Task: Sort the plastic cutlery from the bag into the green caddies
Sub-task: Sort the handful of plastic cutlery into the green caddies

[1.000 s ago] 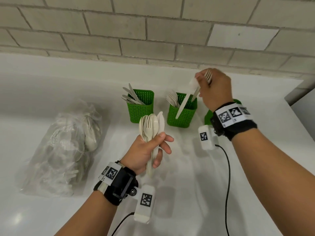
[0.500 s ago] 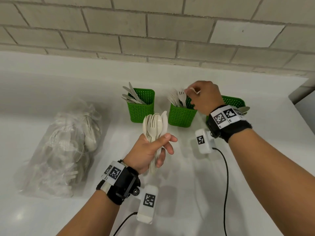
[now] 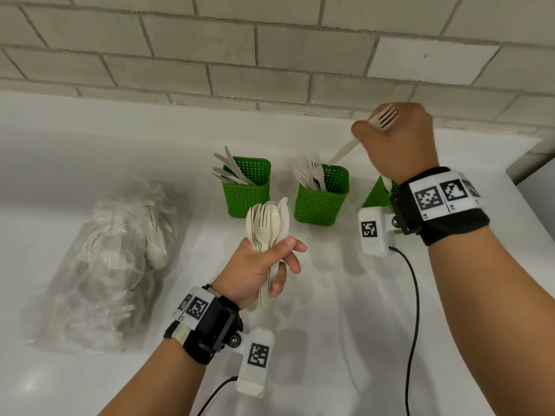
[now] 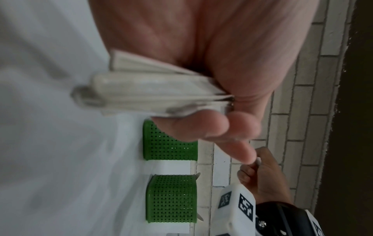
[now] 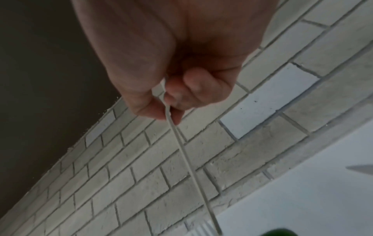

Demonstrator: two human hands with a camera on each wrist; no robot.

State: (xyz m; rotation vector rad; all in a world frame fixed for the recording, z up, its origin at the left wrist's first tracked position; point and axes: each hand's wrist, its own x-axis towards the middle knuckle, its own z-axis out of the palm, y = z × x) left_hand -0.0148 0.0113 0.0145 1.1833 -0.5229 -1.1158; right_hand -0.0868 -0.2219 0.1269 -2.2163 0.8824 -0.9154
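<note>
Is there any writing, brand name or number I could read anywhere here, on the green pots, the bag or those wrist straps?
No readable words or numbers in any view.
Wristband on the right hand: tiny characters beside the black-and-white square codes, too small to read.
Wristband on the left hand: square codes only.
Green caddies, clear bag, plastic cutlery: no print visible.

- A smooth white worktop (image 3: pixel 90 139) spans the view.
- A pale grey brick wall (image 3: pixel 270 55) rises behind it.
- A thin black cable (image 3: pixel 416 295) trails across the worktop's right side.
</note>
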